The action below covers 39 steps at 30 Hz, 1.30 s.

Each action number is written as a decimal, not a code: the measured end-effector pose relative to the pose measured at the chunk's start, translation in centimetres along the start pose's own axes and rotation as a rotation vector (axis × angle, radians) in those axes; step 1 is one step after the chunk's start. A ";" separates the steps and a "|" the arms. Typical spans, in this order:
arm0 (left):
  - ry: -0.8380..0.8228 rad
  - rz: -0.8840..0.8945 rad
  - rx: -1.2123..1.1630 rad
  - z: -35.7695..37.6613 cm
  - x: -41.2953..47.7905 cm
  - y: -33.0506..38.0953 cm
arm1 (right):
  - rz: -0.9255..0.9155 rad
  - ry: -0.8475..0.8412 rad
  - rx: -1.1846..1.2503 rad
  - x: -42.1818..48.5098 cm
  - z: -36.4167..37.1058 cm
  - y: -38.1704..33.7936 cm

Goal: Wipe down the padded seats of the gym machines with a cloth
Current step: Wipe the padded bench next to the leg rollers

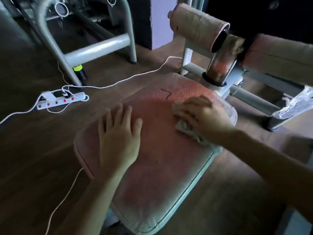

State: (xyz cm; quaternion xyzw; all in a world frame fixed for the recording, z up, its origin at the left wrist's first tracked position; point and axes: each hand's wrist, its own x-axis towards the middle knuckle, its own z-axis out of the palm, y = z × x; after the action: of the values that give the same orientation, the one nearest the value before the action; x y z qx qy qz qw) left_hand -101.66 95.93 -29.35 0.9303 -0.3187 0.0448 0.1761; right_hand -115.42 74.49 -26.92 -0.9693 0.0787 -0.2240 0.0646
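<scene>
On a pink padded seat [157, 155] the left hand [119, 134] lies flat with fingers spread while the right hand [203, 116] grips a crumpled pale cloth [184, 127] against the pad, near two roller pads [198, 26] and a floor power strip [59, 100].

Looks dim and murky, darkens heavily toward the corners, catches a warm reddish patch of light on the far half of the seat [160, 167], smears the right hand [203, 116] and cloth [184, 127] with motion blur, bends the grey frame [94, 48] near the wide-angle edge.
</scene>
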 end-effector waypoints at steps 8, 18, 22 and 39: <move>0.030 -0.012 0.077 0.2 -0.2 0.6 | 0.203 0.064 0.076 -1.7 -0.3 -4.2; 0.003 -0.055 0.030 -0.7 -0.3 1.1 | 0.581 0.137 -0.041 1.4 -0.2 -2.0; -0.042 -0.070 0.046 -0.9 0.0 1.3 | 0.371 0.021 0.084 -2.6 -0.6 -6.7; -0.023 -0.212 0.058 -0.4 0.4 3.3 | 0.157 -0.221 0.177 0.5 -3.4 0.5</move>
State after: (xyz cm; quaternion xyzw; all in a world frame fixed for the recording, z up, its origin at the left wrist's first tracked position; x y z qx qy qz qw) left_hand -103.33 93.38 -27.91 0.9639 -0.2192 0.0244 0.1491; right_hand -116.53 73.56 -23.73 -0.9694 0.1264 -0.1163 0.1755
